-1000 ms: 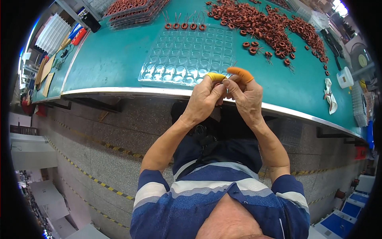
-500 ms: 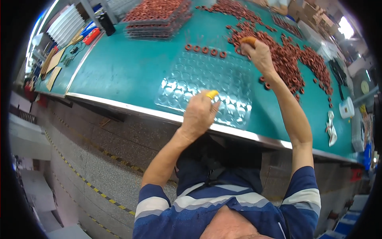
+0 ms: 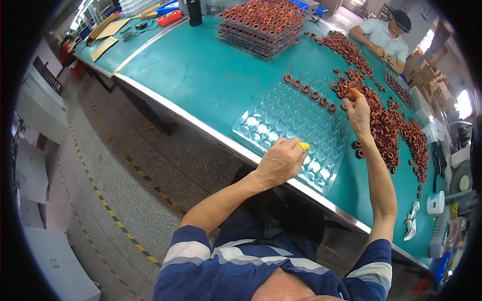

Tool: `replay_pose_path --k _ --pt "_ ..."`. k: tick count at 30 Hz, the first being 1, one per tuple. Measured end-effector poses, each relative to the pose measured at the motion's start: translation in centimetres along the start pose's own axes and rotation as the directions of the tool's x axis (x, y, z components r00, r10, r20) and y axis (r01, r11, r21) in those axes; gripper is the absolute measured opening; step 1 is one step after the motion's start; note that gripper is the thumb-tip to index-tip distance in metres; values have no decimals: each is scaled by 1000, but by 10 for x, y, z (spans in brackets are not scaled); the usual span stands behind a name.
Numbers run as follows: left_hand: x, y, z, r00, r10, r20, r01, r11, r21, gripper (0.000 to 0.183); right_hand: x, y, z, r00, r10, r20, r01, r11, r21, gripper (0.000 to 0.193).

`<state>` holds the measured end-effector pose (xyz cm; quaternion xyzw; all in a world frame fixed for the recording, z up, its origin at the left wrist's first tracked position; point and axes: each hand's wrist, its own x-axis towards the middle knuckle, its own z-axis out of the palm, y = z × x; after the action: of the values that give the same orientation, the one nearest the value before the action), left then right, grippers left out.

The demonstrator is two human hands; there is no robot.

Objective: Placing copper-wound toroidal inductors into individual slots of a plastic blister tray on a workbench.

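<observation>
A clear plastic tray (image 3: 273,113) with rows of round pockets lies on the table before me. Along its far edge sits a row of reddish-brown ring coils (image 3: 315,95) with thin wire leads sticking up. My right hand (image 3: 359,116), an orange cot on one finger, is pinched on a ring coil (image 3: 345,107) between the row's right end and the pile of coils (image 3: 384,128). Over the tray's near edge is my left hand (image 3: 282,161), fingers curled together, a yellow cot on one; whatever they hold is hidden.
Filled trays stand in a stack (image 3: 261,27) at the far side. Another person (image 3: 384,37) works across the table. A white tub (image 3: 436,202) and a crumpled white cloth (image 3: 412,220) are at the right. A red bin (image 3: 169,18) stands at the far left.
The view has turned, shifting the table scene right and down. The coil row on the tray looks one coil longer. My right hand is still beside the pile; my left remains at the tray's near edge.
</observation>
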<state>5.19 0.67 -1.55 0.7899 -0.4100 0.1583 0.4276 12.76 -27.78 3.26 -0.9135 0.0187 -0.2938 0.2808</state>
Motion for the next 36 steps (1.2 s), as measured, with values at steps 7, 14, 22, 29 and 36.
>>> replay_pose_path --k 7,14,22,29,36 --pt "3 -4 9 995 58 -84 -60 998 -18 11 -73 -11 -58 993 -120 -14 112 960 -257 31" --pt "2 0 6 946 185 -265 -216 972 -91 9 -165 15 -85 964 -267 -7 240 878 -414 33" --pt "-134 39 -7 928 372 -3 -359 896 -261 18 -167 12 -86 980 -186 -68 149 919 -366 33" --pt "-139 30 20 939 155 306 -36 931 -362 18 -168 26 -83 972 -231 -34 204 910 -362 30" --pt "-103 18 37 503 -22 864 272 953 -134 53 -167 26 -84 967 -244 -69 200 901 -384 27"
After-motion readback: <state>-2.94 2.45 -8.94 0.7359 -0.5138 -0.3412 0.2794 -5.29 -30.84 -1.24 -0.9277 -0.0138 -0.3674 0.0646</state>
